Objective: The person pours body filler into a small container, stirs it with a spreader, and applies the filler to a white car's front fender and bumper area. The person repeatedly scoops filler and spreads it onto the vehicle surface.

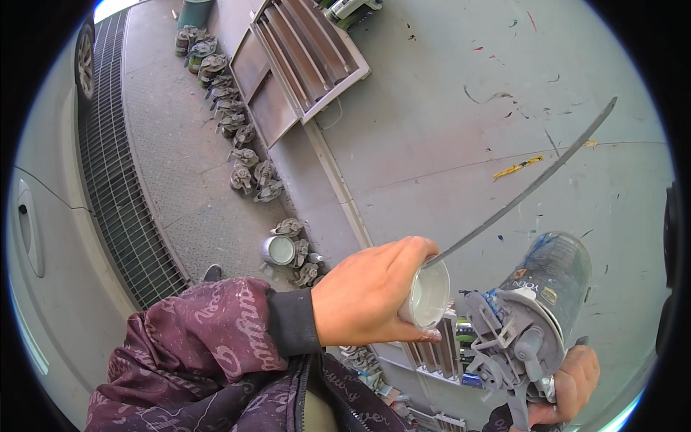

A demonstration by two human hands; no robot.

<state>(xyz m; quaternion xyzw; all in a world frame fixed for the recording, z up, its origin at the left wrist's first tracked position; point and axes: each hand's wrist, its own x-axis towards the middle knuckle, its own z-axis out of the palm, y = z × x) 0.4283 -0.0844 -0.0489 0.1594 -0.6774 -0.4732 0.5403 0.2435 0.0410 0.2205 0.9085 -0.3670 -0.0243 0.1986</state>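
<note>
My left hand (371, 284) is closed around a small clear cup (430, 295) with pale, whitish contents. From beside its fingertips and the cup's rim, a long thin grey strip (529, 189) slants up to the right; whether the fingers pinch it too I cannot tell. At the lower right, my right hand (578, 374) grips the handle side of a paint can (556, 272). The can is tipped over, its paint-crusted grey mixing lid (522, 338) facing the cup. Some of the right fingers are hidden behind the lid.
Several lidded paint cans (229, 115) line the wall's foot, with an open-topped can (279, 250) nearer me. A louvred panel (306, 50) is on the paint-marked grey wall (446, 129). On the left stand a pale car (54, 216) and a floor grating (126, 165).
</note>
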